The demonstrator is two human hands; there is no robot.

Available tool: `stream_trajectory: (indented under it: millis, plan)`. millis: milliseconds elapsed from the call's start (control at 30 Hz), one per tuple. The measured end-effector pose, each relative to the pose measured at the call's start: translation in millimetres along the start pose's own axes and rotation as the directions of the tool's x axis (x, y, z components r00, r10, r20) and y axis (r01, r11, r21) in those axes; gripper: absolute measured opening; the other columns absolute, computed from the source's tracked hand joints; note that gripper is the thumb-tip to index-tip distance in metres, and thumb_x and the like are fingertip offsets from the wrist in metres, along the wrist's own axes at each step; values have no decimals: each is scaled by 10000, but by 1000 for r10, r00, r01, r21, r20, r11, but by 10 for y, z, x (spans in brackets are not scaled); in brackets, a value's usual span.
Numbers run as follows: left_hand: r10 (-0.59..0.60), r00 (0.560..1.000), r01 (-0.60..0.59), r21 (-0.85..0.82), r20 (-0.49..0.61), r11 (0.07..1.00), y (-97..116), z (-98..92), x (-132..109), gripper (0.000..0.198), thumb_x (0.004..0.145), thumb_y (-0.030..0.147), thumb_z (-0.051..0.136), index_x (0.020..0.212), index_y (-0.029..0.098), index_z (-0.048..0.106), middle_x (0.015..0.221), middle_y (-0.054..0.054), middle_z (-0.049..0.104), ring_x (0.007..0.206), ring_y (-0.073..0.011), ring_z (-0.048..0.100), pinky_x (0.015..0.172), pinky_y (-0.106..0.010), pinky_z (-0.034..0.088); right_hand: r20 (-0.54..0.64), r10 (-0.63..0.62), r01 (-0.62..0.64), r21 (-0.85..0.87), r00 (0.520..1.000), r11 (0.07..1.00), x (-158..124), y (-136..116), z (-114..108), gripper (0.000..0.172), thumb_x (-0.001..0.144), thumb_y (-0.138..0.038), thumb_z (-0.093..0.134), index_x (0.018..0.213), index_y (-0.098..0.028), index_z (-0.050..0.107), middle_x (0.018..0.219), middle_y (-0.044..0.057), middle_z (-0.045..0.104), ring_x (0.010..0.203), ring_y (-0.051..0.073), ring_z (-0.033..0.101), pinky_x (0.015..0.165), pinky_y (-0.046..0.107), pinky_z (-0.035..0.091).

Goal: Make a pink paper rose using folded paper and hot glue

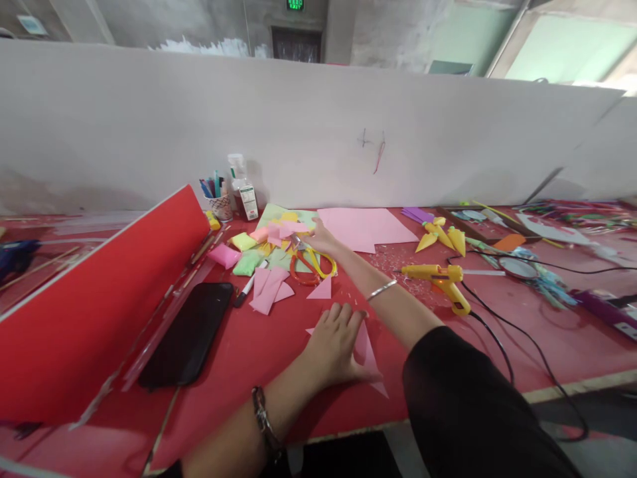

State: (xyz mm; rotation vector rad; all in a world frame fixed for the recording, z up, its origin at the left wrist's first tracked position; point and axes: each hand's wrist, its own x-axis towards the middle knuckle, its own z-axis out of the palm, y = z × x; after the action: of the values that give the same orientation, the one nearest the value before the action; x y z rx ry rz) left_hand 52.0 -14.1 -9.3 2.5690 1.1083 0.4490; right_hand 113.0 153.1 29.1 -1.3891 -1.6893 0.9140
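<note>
My left hand (334, 345) lies flat on a pink paper triangle (367, 355) near the table's front edge, fingers spread. My right hand (321, 238) reaches far forward to the pile of pink paper scraps (283, 231) beside the orange and yellow scissors (309, 264). Its fingers pinch at a scrap there; what they hold is too small to make out. More folded pink pieces (269, 289) and a small pink triangle (321, 289) lie between the two hands.
A red board (94, 299) leans at the left, with a black phone (192, 332) beside it. A yellow glue gun (440, 279) with black cables lies right. A pink sheet (365, 229), pen cup (216, 199), bottle (241, 186) and clay packs (239, 252) stand behind.
</note>
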Motion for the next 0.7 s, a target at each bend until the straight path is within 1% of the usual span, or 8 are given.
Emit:
stream_trajectory:
  millis: [100, 200, 267, 333, 433, 500, 600, 700]
  plan:
    - [17, 1000, -16, -44, 25, 999, 11, -44, 5, 787, 497, 510, 715, 1123, 113, 451, 1023, -134, 549, 968, -300, 473, 845, -445, 386, 90, -33, 39, -63, 995, 997, -244, -102, -143, 346, 714, -127, 542, 1055, -124, 486, 866, 53, 573, 755, 139, 551, 733, 295, 431]
    - [69, 994, -57, -143, 79, 988, -14, -118, 7, 636, 618, 331, 693, 1155, 133, 415, 1065, -122, 553, 986, -260, 489, 839, -386, 396, 194, -111, 128, -80, 975, 989, -555, -190, -283, 202, 723, -79, 479, 895, -146, 562, 851, 27, 573, 767, 119, 540, 737, 269, 424]
    - [97, 987, -63, -244, 127, 968, -50, -200, 5, 516, 688, 192, 625, 1159, 162, 415, 1077, -103, 557, 978, -221, 507, 817, -332, 407, 248, -143, 167, -80, 958, 983, -771, -188, -356, 266, 724, -21, 395, 872, -157, 570, 814, 14, 579, 735, 109, 543, 703, 266, 435]
    - [134, 977, -67, -355, 168, 933, -94, -308, -6, 368, 723, 123, 552, 1075, 204, 482, 1047, -56, 580, 942, -186, 529, 799, -294, 407, 266, -178, 204, -74, 947, 976, -974, -137, -418, 323, 709, 20, 337, 852, -156, 569, 812, 11, 587, 743, 98, 544, 735, 267, 432]
    - [114, 985, -44, -455, 128, 890, -162, -490, -53, 122, 723, 102, 503, 808, 180, 543, 846, -10, 602, 778, -137, 541, 708, -244, 411, 277, -338, 371, -75, 900, 926, -1254, -29, -520, 424, 642, 67, 276, 873, -148, 560, 832, 26, 600, 768, 96, 551, 744, 268, 439]
    - [122, 988, -57, -498, 99, 865, -203, -593, -105, 114, 692, 57, 479, 685, 167, 506, 725, 16, 570, 683, -108, 515, 645, -213, 398, 299, -407, 451, -94, 863, 888, -1433, 26, -598, 496, 612, 75, 258, 932, -167, 549, 897, 30, 601, 823, 97, 549, 768, 276, 442]
    - [165, 986, -135, -528, 10, 839, -249, -667, -198, 108, 727, 92, 470, 658, 175, 474, 727, 25, 569, 687, -99, 513, 648, -208, 392, 394, -458, 559, -190, 797, 807, -1703, 73, -696, 532, 628, 58, 297, 1036, -198, 524, 1069, 56, 554, 1013, 127, 485, 863, 333, 409]
    - [291, 956, -266, -490, -26, 830, -262, -644, -278, 128, 778, 117, 441, 681, 191, 477, 827, 20, 615, 789, -103, 540, 714, -224, 391, 421, -461, 615, -394, 781, 683, -1946, 109, -733, 449, 681, 20, 365, 1003, -227, 556, 1121, 73, 503, 1054, 166, 440, 831, 346, 434]
